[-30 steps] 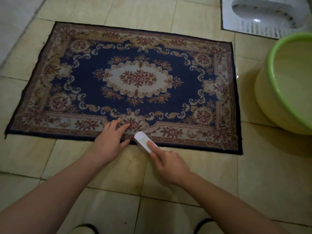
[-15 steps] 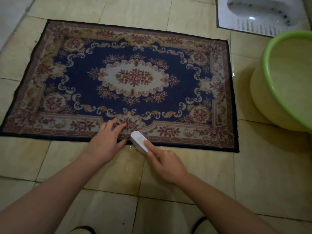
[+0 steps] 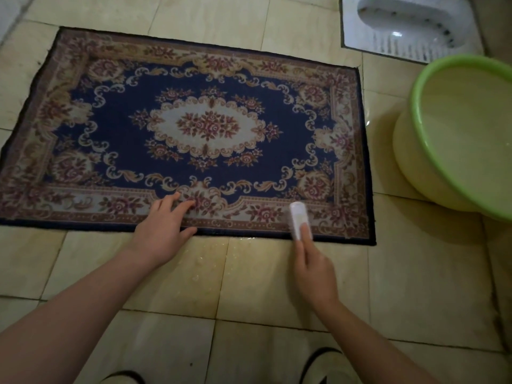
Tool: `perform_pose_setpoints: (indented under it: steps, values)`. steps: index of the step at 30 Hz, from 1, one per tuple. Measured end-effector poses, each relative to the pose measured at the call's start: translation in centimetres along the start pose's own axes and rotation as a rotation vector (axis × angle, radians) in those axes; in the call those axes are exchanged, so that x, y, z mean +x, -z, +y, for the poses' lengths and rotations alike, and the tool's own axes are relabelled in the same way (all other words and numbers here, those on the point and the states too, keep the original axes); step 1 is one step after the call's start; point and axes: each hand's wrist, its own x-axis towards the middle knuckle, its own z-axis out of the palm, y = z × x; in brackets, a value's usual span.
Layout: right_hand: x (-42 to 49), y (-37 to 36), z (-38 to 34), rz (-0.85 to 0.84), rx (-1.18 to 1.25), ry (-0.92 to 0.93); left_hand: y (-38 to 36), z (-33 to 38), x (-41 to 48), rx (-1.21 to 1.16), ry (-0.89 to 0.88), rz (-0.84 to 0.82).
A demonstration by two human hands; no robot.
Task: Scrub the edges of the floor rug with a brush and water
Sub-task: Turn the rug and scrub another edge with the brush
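Observation:
A dark blue floor rug [image 3: 194,128] with a beige and red flower border lies flat on the tiled floor. My left hand [image 3: 163,227] presses its straight fingers on the rug's near border, close to the middle. My right hand [image 3: 311,268] holds a small white brush [image 3: 297,218] and has it on the near border toward the rug's right corner. Water drops [image 3: 196,263] glisten on the tiles just in front of the near edge.
A green basin [image 3: 415,112] with water stands on the floor right of the rug. A white squat toilet pan [image 3: 410,29] is set in the floor at the far right. My two slippers [image 3: 322,364] show at the bottom edge.
My right hand has slid the brush to the right along the near border, away from my left hand. My left hand stays pressed on the rug.

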Motion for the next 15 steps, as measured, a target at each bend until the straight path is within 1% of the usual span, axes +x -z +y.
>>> perform_pose_setpoints:
  steps: [2,3,4,5,7,8,9,10,13,14,15]
  values:
    - [0.1,1.1,0.3,-0.108,-0.038,0.084,0.0,0.0,0.0,-0.003,0.004,-0.003]
    - [0.9,2.3,1.0,-0.111,-0.065,0.109,0.0,0.0,0.0,-0.003,0.004,-0.001]
    - [2.0,3.8,1.8,-0.07,-0.082,0.092,-0.1,0.0,-0.1,-0.002,0.004,0.002]
    - [3.3,5.3,2.6,0.037,-0.069,0.023,-0.1,0.1,-0.1,0.002,0.003,0.004]
    - [4.6,7.1,3.9,0.29,-0.011,-0.19,-0.2,0.1,-0.1,0.004,0.005,0.001]
    - [4.4,6.9,4.0,0.345,-0.027,-0.25,-0.2,0.1,-0.1,0.004,0.007,-0.001]
    - [3.6,5.8,3.8,0.31,-0.064,-0.258,-0.1,0.2,0.0,0.005,0.005,-0.002]
    - [2.3,4.3,3.1,0.213,-0.085,-0.207,-0.1,0.2,0.1,0.007,0.005,-0.004]
    - [-2.1,0.6,0.5,-0.175,-0.064,0.087,0.0,0.2,0.0,0.011,0.011,-0.01]
    - [-2.6,0.3,0.3,-0.267,-0.103,0.165,0.0,0.2,0.0,0.012,0.007,-0.01]
    - [-2.2,0.8,0.3,-0.303,-0.119,0.204,-0.1,0.1,-0.1,0.008,0.004,-0.009]
